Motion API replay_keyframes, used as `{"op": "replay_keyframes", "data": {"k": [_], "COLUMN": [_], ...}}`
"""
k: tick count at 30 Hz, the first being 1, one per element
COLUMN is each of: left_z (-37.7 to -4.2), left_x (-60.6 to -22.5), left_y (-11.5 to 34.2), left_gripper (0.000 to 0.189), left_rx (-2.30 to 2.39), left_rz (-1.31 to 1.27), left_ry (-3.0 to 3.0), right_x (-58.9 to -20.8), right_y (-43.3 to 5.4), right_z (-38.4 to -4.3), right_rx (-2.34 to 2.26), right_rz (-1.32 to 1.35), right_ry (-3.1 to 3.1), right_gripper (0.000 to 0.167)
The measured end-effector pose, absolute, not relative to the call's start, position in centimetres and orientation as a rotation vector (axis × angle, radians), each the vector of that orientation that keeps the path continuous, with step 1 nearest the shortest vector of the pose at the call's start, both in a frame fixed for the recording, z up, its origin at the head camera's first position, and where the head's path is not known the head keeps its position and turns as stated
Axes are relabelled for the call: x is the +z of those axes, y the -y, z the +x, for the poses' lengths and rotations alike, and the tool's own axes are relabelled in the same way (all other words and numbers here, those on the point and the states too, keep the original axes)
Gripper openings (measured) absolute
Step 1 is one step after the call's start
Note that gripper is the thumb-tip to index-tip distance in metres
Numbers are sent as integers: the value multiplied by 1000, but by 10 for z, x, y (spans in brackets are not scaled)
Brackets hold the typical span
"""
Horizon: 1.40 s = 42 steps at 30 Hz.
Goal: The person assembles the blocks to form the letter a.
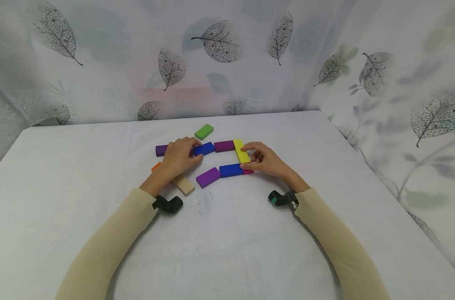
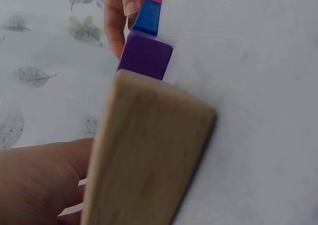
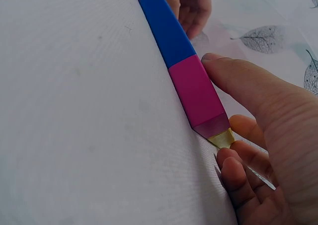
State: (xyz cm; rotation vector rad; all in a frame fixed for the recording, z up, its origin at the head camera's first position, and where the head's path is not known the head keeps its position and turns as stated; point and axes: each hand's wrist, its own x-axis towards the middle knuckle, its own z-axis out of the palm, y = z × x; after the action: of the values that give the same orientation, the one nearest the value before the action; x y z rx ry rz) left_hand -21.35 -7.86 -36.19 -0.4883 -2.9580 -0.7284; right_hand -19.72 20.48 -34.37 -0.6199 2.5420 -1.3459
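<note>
Two tan sleeves (image 1: 111, 237) reach across the white cloth (image 1: 231, 250), a black device (image 1: 169, 205) at the left wrist and a similar one (image 1: 281, 197) at the right. Just past the left device lies the wooden block (image 1: 184, 184), slanted, with the orange block (image 1: 157, 166) partly hidden by the left forearm. To the right, well apart from the wooden block, the violet block (image 1: 208, 177) angles up to meet the near blue block (image 1: 231, 170), whose right end touches the pink block (image 3: 197, 91). The right hand (image 1: 266, 160) has its fingers bent, thumb against the pink block and forefinger at the yellow block (image 1: 242, 155); whether it grips or merely touches, I cannot tell. The yellow block runs away from the pink one to the maroon block (image 1: 224, 146). The left hand (image 1: 180, 154) pinches the left end of the far blue block (image 1: 205, 149), which meets the maroon block. The dark purple block (image 1: 161, 150) shows left of that hand; the green block (image 1: 204, 131) lies apart, beyond, before a leaf-patterned backdrop (image 1: 118, 62).
</note>
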Motion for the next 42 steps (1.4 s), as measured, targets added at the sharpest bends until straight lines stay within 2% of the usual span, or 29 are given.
{"op": "replay_keyframes", "data": {"k": [42], "left_z": [-213], "left_x": [-360], "left_y": [82], "left_gripper": [41], "left_rx": [-745], "left_rz": [-535], "left_ry": [2971], "right_x": [-345], "right_y": [-205], "right_z": [-198], "right_rx": [-1341], "right_rz": [-651], "right_ry": [-2552], "right_gripper": [51]}}
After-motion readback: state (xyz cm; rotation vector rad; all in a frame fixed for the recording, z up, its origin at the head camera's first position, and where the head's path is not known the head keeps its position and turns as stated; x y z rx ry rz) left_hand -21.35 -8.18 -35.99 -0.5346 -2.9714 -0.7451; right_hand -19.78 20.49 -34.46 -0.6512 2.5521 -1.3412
